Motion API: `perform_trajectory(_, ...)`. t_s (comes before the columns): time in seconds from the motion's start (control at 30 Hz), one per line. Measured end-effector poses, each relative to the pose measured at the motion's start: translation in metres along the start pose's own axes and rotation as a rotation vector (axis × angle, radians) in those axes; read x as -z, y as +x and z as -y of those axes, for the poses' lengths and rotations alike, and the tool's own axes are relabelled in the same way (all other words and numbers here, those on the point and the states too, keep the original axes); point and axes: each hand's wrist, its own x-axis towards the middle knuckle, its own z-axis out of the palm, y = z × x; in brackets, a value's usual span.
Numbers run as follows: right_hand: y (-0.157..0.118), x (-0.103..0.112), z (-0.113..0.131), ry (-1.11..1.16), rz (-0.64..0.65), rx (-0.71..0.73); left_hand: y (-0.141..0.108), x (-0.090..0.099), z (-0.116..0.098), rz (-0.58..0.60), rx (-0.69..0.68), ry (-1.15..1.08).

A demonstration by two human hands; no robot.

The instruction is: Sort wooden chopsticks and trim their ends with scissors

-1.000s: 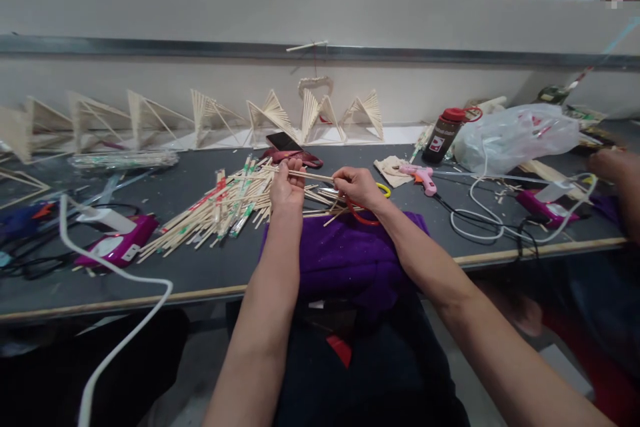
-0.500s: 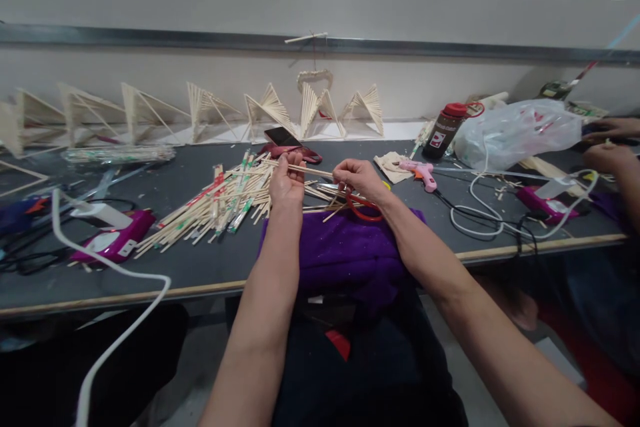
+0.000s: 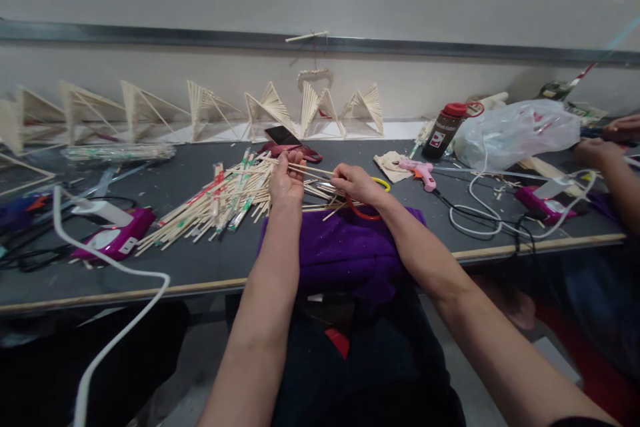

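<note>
A couple of thin wooden chopsticks (image 3: 314,170) stretch between my hands above the table, slightly fanned apart. My left hand (image 3: 287,177), palm turned up, has its fingers closed around their left ends. The fingers of my right hand (image 3: 353,181) pinch the right ends. Left of my left hand lies a heap of loose chopsticks (image 3: 200,207), some in plastic wrappers with red or green print. Under my right wrist is a red loop-shaped handle (image 3: 364,215), partly hidden, and beside it a yellow loop (image 3: 383,184). A purple cloth (image 3: 345,247) lies below both hands.
Several twisted stick models (image 3: 267,107) stand along the wall. A phone (image 3: 283,135) lies behind the heap. To the right are a pink glue gun (image 3: 424,173), a dark bottle (image 3: 443,133), a plastic bag (image 3: 520,133), white cables and another person's hands (image 3: 595,150). Magenta power strips (image 3: 117,233) sit at both sides.
The chopsticks between my hands have spread slightly apart. My right hand has shifted a little, showing more of the yellow loop. The other person's hands have moved at the right.
</note>
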Motion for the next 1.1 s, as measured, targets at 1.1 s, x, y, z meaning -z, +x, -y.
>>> perform_trajectory(1.1, -0.013, 0.053, -0.034, -0.812, 0.139, -0.315, 0.000, 0.000, -0.011, 0.077, -0.068, 0.088)
